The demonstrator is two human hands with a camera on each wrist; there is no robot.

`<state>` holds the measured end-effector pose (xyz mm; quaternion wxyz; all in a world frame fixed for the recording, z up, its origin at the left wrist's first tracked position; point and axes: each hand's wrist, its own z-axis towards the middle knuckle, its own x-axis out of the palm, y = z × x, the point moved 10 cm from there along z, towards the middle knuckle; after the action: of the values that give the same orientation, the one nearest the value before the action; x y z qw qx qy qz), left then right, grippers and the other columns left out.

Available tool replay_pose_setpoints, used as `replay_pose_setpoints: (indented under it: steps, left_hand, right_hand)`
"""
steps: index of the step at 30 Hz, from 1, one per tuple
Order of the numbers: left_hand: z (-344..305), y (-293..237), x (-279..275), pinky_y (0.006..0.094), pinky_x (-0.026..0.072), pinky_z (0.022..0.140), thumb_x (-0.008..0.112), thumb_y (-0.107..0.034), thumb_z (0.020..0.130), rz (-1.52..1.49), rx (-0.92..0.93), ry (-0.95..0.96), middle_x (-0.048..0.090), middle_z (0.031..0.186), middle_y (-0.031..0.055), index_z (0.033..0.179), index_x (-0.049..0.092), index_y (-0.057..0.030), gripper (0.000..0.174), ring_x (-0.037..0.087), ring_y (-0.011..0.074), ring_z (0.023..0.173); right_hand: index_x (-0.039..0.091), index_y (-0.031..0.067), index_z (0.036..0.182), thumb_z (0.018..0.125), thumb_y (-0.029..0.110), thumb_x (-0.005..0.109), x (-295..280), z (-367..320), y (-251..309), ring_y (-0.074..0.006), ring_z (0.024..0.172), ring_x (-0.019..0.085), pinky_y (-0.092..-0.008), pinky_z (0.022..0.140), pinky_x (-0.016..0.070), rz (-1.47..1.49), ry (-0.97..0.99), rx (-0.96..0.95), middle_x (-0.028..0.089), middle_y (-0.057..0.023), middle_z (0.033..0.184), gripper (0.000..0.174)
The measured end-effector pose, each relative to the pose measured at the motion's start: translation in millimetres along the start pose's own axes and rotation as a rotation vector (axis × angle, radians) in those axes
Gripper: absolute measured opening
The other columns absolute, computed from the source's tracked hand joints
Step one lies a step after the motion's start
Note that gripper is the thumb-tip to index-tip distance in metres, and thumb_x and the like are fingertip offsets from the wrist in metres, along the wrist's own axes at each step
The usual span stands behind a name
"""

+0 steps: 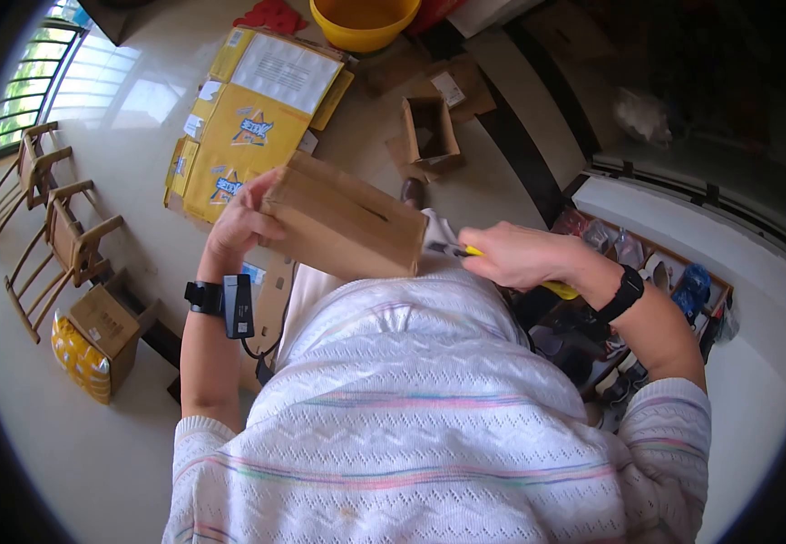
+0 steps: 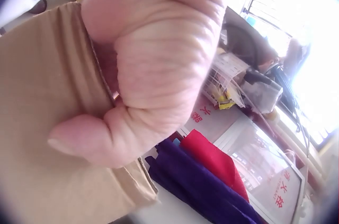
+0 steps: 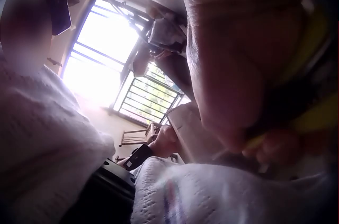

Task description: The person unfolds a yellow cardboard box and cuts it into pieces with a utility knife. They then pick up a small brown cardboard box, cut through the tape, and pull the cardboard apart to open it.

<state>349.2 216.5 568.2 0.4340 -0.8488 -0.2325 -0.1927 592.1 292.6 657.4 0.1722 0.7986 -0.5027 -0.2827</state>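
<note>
Holding only one end of the cardboard box (image 1: 347, 218), left grip (image 1: 246, 218) could let it twist; right grip (image 1: 520, 257) clasps yellow-handled tool (image 1: 473, 251) (type unclear) beside box's other end, tip might skid toward sweater (image 1: 402, 340).

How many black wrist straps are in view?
2. The left strap is on the wrist of the left hand, which grips the cardboard box; the right strap is on the wrist of the right hand. No third shows.
</note>
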Motion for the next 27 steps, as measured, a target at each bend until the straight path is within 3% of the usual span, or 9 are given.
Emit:
replay_pose_setpoints:
  steps: [1,3,4,6,10,27]
  left_hand:
    - [-4.3,3.0,-15.0,0.0266,0.0407,0.093,0.063,0.01,0.042,-0.025,-0.001,-0.087,0.061,0.108,0.0033,0.122,0.05,-0.002,0.083,0.056,0.0154,0.101]
    - [-8.8,6.4,-22.1,0.027,0.0415,0.093,0.063,0.011,0.042,-0.049,0.007,-0.059,0.061,0.108,0.003,0.122,0.05,-0.0023,0.082,0.057,0.0154,0.1]
    - [-11.7,9.2,-21.5,0.0274,0.0423,0.092,0.062,0.012,0.042,-0.073,0.02,-0.034,0.061,0.108,0.0028,0.121,0.05,-0.0026,0.081,0.057,0.0153,0.1]
    - [-12.3,12.6,-24.0,0.0278,0.0426,0.092,0.061,0.013,0.043,-0.091,0.038,-0.052,0.061,0.108,0.003,0.121,0.05,-0.0024,0.081,0.058,0.0154,0.099]
    - [-13.3,10.5,-24.2,0.0281,0.0426,0.092,0.061,0.014,0.043,-0.118,0.055,-0.058,0.061,0.108,0.0038,0.121,0.049,-0.0016,0.081,0.058,0.0159,0.099]
    - [-6.8,15.5,-29.1,0.0295,0.0416,0.093,0.06,0.012,0.044,-0.16,0.056,-0.026,0.06,0.111,0.0059,0.127,0.044,-0.0004,0.086,0.057,0.0172,0.102]
  right_hand:
    - [0.045,0.0014,0.094,0.091,0.024,0.044,0.2,-3.2,0.6,-0.0242,0.047,0.058,-0.036,0.045,0.045,0.001,0.002,0.0,0.058,-0.0154,0.063,0.022]
    - [0.046,0.0031,0.094,0.092,0.025,0.044,12.7,-12.5,-18.7,-0.0146,0.042,0.053,-0.0285,0.04,0.0424,0.408,0.096,0.238,0.054,-0.0083,0.061,0.022]
    - [0.046,0.0031,0.094,0.092,0.025,0.044,16.5,-11.4,-20.5,-0.0146,0.042,0.053,-0.0285,0.04,0.0424,0.406,0.107,0.244,0.054,-0.0083,0.061,0.022]
    - [0.046,0.0046,0.097,0.094,0.026,0.044,16.6,-2.2,-19.2,-0.0078,0.041,0.048,-0.0223,0.037,0.0403,0.82,0.044,0.177,0.05,-0.0026,0.06,0.022]
    - [0.043,0.0051,0.102,0.094,0.027,0.044,28.7,10.9,-16.3,-0.0088,0.04,0.047,-0.0229,0.039,0.0426,1.052,0.13,0.16,0.048,-0.0033,0.059,0.024]
    - [0.041,0.0057,0.104,0.095,0.031,0.04,37.8,24.3,-17.2,-0.0098,0.04,0.045,-0.0244,0.04,0.0434,1.279,0.194,0.092,0.049,-0.005,0.06,0.026]
